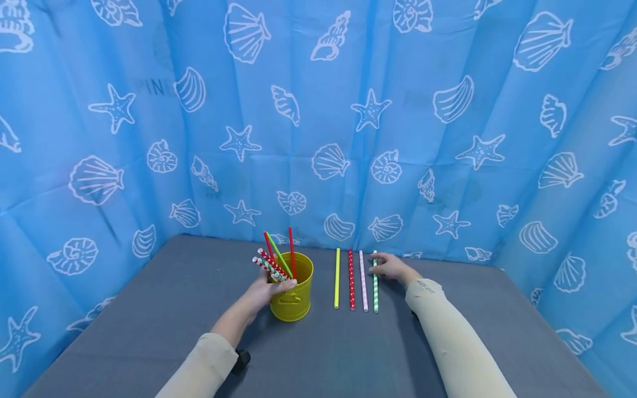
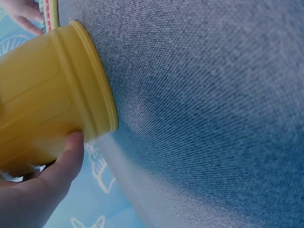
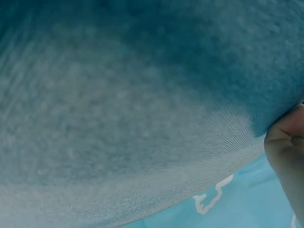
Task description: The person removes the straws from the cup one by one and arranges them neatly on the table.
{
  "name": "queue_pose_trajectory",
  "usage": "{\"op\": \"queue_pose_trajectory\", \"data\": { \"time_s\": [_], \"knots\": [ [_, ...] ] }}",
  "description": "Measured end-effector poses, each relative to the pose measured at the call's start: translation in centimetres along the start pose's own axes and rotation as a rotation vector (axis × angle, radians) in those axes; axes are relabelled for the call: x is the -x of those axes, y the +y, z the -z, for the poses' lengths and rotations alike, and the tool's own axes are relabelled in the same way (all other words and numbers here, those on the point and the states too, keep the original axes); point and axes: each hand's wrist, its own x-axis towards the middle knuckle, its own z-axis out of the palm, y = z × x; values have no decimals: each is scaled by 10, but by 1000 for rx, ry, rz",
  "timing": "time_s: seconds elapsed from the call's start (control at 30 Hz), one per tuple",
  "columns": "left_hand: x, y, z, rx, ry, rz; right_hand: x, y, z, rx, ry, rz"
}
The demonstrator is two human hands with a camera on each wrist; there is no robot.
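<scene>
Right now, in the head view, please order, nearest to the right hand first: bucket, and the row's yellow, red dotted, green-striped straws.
1. Green-striped straw, rightmost.
2. Red dotted straw, second from left.
3. Yellow straw, row's left end.
4. Bucket, left of the row.

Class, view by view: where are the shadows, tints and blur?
Head view: fairly crisp, a soft shadow on the grey fabric tabletop beside the beige right sleeve. Left wrist: round yellow bucket fairly clear, tabletop bluish at lower right. Right wrist: tabletop largely blurred, dark teal shading across the top.
</scene>
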Motion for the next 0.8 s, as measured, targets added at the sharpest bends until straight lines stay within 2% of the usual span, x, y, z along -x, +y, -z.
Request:
{"op": "queue_pose_trajectory", "data": {
  "time_s": [0.27,0.53,0.67,0.8],
  "knots": [
    [-1,1,-2,-1,-8,3,13,5,0,30,1,45],
    [1,2,-2,6,-13,-11,38,3,-4,106,-101,119],
    [2,1,-1,4,-15,-16,45,1,-9,156,-92,130],
    [2,1,0,-8,-17,-20,43,1,-12,161,-80,122]
  ]
}}
